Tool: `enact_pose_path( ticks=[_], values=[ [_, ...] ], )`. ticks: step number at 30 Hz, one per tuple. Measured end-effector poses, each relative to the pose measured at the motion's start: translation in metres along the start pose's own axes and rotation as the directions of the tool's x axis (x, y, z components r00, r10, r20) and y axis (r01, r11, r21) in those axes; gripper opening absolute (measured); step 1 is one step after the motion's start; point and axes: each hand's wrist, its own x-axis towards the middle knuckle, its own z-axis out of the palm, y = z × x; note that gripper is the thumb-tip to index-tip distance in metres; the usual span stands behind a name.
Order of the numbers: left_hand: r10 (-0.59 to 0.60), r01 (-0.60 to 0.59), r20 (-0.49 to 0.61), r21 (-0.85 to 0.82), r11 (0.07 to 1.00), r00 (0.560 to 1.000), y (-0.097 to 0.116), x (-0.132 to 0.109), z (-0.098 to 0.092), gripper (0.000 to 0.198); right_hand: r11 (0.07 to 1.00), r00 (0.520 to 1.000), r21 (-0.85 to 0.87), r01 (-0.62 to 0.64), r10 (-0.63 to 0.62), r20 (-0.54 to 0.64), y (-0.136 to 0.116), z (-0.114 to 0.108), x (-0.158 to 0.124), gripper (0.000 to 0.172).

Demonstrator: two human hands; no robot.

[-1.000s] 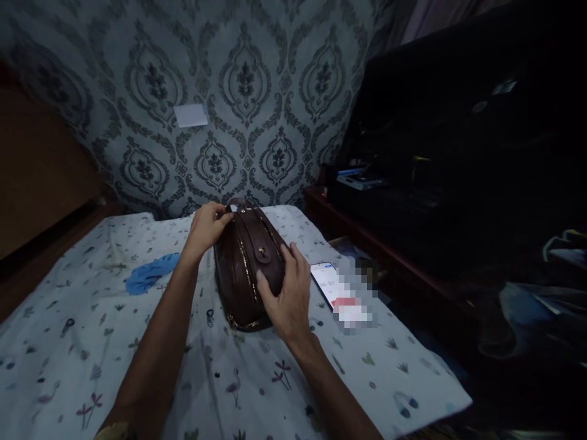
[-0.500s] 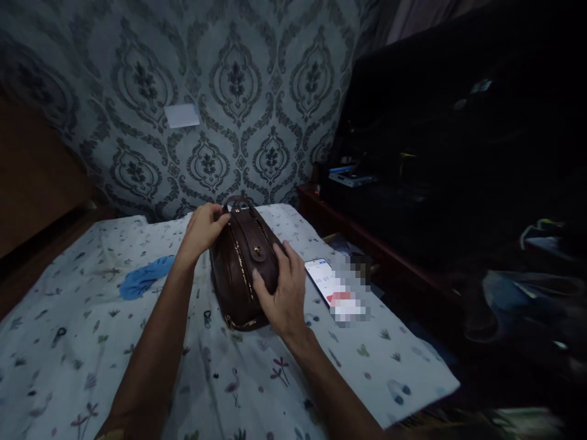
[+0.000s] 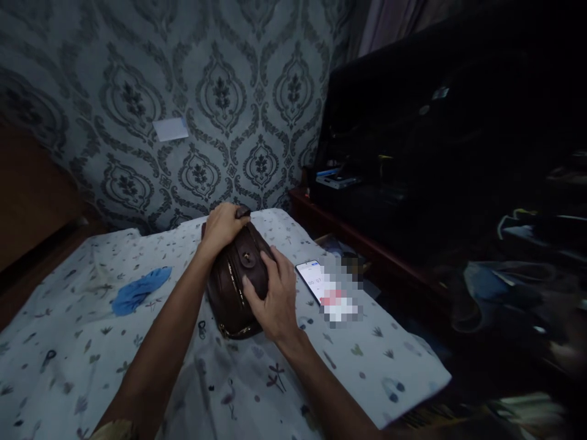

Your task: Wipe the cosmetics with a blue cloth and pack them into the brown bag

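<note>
A dark brown leather-look bag [image 3: 224,290] with gold zips and a small gold clasp lies on the patterned sheet, its top handle at the far end. Over that far end bends my left hand [image 3: 224,225], its fingers closed at the handle and partly hidden. My right hand [image 3: 278,296] grips the bag's right side, the thumb on its front and the fingers curved over the edge. Just right of this hand lies a lit phone [image 3: 316,284], part of it pixelated.
A blue cloth item [image 3: 141,291] lies on the sheet [image 3: 367,373] to the left. Brown wooden furniture [image 3: 36,189] stands at the left edge. Patterned wallpaper with a white card [image 3: 170,129] is behind. Dark furniture and clutter fill the right side.
My left hand has moved right, from the bag's upper left edge onto its top handle. My right hand keeps its place on the bag. The whole view has shifted slightly.
</note>
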Motion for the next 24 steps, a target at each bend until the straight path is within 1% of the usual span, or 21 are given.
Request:
enact_pose_path(
  ticks=[2, 3, 5, 8, 10, 12, 14, 16, 18, 19, 21, 22, 24],
  values=[
    [-0.039, 0.037, -0.027, -0.061, 0.997, 0.999, 0.0, 0.002, 0.003, 0.02, 1.0, 1.0, 0.007, 0.005, -0.005, 0.006, 0.001, 0.0, 0.0, 0.044],
    [-0.063, 0.06, -0.022, -0.109, 0.992, 0.998, -0.001, 0.003, 0.004, 0.021, 1.0, 1.0, 0.009, 0.007, -0.007, 0.007, 0.001, 0.0, 0.0, 0.044],
    [-0.088, 0.092, 0.024, -0.226, 0.97, 0.996, -0.004, 0.004, 0.006, 0.025, 1.0, 1.0, 0.009, 0.011, -0.011, 0.007, 0.001, -0.001, 0.0, 0.043],
    [-0.039, 0.067, 0.08, -0.376, 0.924, 0.996, -0.008, 0.004, 0.008, 0.03, 1.0, 1.0, 0.004, 0.015, -0.015, 0.008, 0.001, -0.001, 0.001, 0.044],
    [-0.016, 0.052, 0.091, -0.413, 0.909, 0.996, -0.011, 0.003, 0.008, 0.028, 1.0, 1.0, -0.001, 0.012, -0.012, 0.008, 0.001, -0.001, 0.001, 0.044],
    [0.003, 0.035, 0.093, -0.41, 0.911, 0.996, -0.016, 0.001, 0.006, 0.024, 1.0, 1.0, -0.007, 0.003, -0.003, 0.007, 0.0, -0.001, 0.001, 0.045],
    [0.041, -0.016, 0.058, -0.381, 0.924, 0.997, -0.025, -0.004, 0.001, 0.023, 1.0, 1.0, -0.012, -0.007, 0.007, 0.013, 0.0, -0.002, 0.0, 0.046],
    [0.063, -0.06, -0.001, -0.324, 0.944, 0.998, -0.036, -0.012, -0.007, 0.032, 1.0, 1.0, -0.017, -0.024, 0.024, 0.02, 0.001, -0.001, 0.0, 0.048],
    [0.033, -0.038, -0.027, -0.265, 0.964, 0.999, -0.048, -0.023, -0.015, 0.039, 0.999, 0.999, -0.018, -0.038, 0.039, 0.022, 0.002, -0.001, -0.001, 0.05],
    [0.007, -0.013, -0.022, -0.246, 0.969, 1.0, -0.053, -0.029, -0.018, 0.038, 0.999, 0.999, -0.017, -0.041, 0.041, 0.023, 0.002, -0.001, -0.001, 0.052],
    [-0.031, 0.029, -0.004, -0.232, 0.972, 1.0, -0.059, -0.038, -0.023, 0.029, 0.999, 0.999, -0.015, -0.037, 0.037, 0.024, 0.002, 0.0, -0.001, 0.054],
    [-0.044, 0.042, -0.004, -0.224, 0.974, 0.999, -0.059, -0.042, -0.024, 0.026, 0.999, 0.999, -0.016, -0.033, 0.034, 0.022, 0.003, 0.0, -0.001, 0.054],
    [-0.058, 0.053, -0.018, -0.204, 0.978, 0.998, -0.057, -0.045, -0.025, 0.025, 0.999, 0.999, -0.02, -0.028, 0.028, 0.017, 0.003, 0.001, 0.0, 0.054]
  ],
)
